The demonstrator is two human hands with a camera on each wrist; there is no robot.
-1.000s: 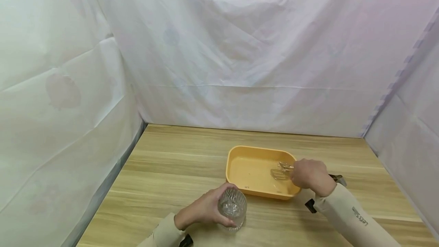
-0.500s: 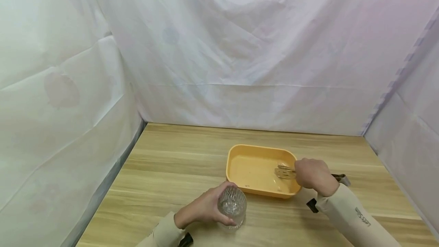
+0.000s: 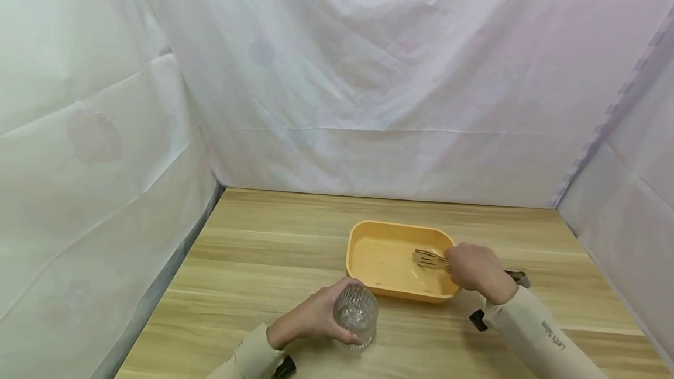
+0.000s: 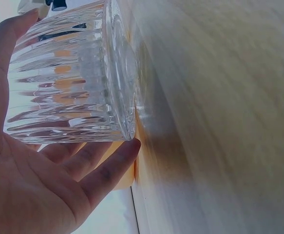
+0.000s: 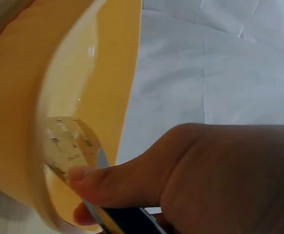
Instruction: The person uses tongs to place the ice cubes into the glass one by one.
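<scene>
My left hand (image 3: 315, 316) grips a clear ribbed glass (image 3: 358, 309) standing near the front of the table, thumb and fingers around its side. In the left wrist view the glass (image 4: 68, 83) appears sideways, its thick base close to the wood. Gold slotted tongs (image 3: 430, 259) are in my right hand (image 3: 476, 268), their tips over the right part of a yellow rectangular tray (image 3: 380, 259). The right wrist view shows the thumb along the tongs (image 5: 71, 141), which reach inside the tray wall (image 5: 15, 107). Most of the curled fingers are hidden there.
A wood-grain table (image 3: 253, 262) lies under everything. White cloth (image 3: 368, 75) hangs behind it and along both sides. The tray stands just beyond the glass, to its right.
The tongs have shifted slightly within the tray: their heads first drew right and closed together, then moved back left. The left hand and glass have stayed in place.
</scene>
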